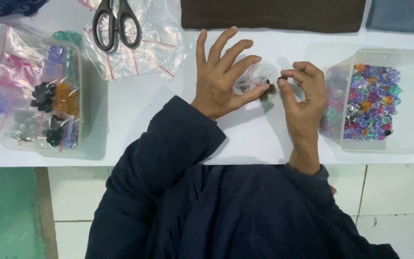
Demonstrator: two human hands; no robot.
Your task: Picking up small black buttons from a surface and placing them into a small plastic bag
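My left hand (224, 74) rests on the white table with its fingers spread, the thumb and fingertips pressing on a small clear zip bag (254, 79) that holds a few dark beads. My right hand (304, 91) is just to the right of the bag. Its thumb and forefinger pinch a small dark bead (282, 77) above the table. Both arms wear dark blue sleeves.
A clear plastic box (410, 139) of mixed coloured beads stands at the right. At the left is a clear tray (80, 139) with bagged beads sorted by colour. Black scissors (116, 24) lie on empty zip bags (161, 48) at the top. Brown cloth (271, 14) lies along the far edge.
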